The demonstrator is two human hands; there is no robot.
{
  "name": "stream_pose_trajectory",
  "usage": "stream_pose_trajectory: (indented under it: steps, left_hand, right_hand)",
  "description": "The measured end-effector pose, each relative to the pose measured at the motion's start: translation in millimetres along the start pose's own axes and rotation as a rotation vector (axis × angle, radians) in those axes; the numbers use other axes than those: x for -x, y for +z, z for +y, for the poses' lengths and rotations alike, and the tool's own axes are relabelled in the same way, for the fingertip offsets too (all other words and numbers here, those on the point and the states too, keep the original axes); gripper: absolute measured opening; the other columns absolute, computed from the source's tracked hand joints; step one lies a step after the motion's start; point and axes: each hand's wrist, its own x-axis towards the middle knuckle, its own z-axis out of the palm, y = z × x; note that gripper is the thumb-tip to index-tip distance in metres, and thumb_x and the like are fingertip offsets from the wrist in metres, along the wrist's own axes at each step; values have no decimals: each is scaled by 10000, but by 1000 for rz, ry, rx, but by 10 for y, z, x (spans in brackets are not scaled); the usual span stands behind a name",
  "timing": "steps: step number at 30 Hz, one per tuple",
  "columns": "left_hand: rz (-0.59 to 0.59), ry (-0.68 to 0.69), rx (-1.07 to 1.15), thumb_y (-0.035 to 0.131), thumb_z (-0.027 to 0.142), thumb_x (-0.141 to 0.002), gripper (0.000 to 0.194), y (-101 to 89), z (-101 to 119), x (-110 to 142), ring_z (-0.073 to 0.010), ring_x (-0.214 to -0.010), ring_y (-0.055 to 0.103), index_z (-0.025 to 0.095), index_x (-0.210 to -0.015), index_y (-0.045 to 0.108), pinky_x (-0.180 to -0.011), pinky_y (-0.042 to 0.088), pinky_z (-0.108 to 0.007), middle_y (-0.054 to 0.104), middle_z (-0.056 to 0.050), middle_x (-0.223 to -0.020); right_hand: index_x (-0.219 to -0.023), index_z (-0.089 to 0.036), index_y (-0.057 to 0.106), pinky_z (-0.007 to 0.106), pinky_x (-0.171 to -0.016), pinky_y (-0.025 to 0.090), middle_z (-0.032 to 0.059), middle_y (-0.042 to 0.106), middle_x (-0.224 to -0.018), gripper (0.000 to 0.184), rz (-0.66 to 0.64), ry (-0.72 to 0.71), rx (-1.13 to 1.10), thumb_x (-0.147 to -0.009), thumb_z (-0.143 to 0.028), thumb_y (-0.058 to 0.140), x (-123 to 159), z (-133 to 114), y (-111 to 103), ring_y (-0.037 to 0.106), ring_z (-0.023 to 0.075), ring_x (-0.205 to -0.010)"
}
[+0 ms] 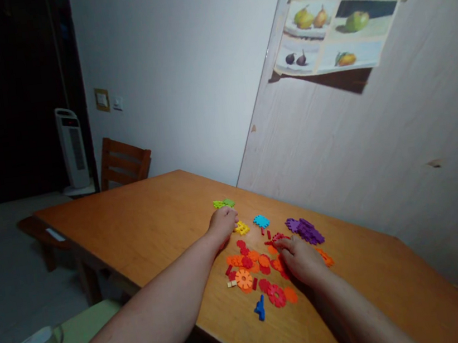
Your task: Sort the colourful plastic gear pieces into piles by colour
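Beside a small yellow plastic piece point(242, 227), my left hand point(222, 223) rests low over the table with its fingers curled; whatever they close on is hidden. My right hand point(301, 257) reaches into the loose pieces, its fingers bent together at the red toothed pieces point(280, 237). What lies between those fingertips is too small to make out. Red and orange notched discs, among them an orange flower-shaped disc point(243, 278) and a red ring-like disc point(276, 296), lie scattered between the hands. Purple toothed discs point(309, 232) form a pile to the right.
Green pieces point(223, 203) and a light blue toothed disc point(261, 221) lie farther back. A blue piece point(260, 308) sits nearest me. The wooden table point(142, 216) meets the wall along its right side. A wooden chair point(124, 160) stands beyond its far end.
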Motion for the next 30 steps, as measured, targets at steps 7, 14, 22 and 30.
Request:
stream_pose_trajectory:
  steps: [7, 14, 22, 30]
  left_hand:
    - [0, 180, -682, 583, 332, -839, 208, -90, -38, 10, -237, -978, 624, 197, -935, 707, -824, 467, -315, 701, -80, -1039]
    - [-197, 275, -934, 631, 346, -806, 294, -25, -60, 97, -305, -1203, 545, 299, -1081, 725, -998, 435, -456, 642, -68, -1246]
    - [-184, 243, -947, 547, 247, -844, 303, -27, -55, 92, -297, -1194, 544, 262, -1099, 711, -1002, 434, -454, 639, -79, -1254]
    - [-145, 210, -920, 542, 178, -834, 305, -17, -5, 144, -277, -1186, 544, 229, -1092, 696, -1001, 435, -416, 643, -88, -1234]
  right_hand:
    - [-1138, -278, 763, 317, -809, 407, 83, 691, -1043, 345, 123, 30, 12, -947, -294, 477, -122, 69, 13, 601, 236, -1005]
    - [-1203, -349, 733, 368, -956, 377, 57, 654, -1258, 335, 73, -142, 56, -933, -344, 534, -336, -56, 66, 543, 259, -1156]
    - [-1131, -341, 753, 372, -954, 379, 54, 651, -1266, 296, 33, -141, 95, -938, -378, 532, -450, -6, 48, 547, 251, -1159]
    - [-1080, -283, 761, 373, -903, 368, 56, 701, -1186, 302, 44, -37, 84, -938, -340, 500, -454, 96, -25, 551, 252, -1118]
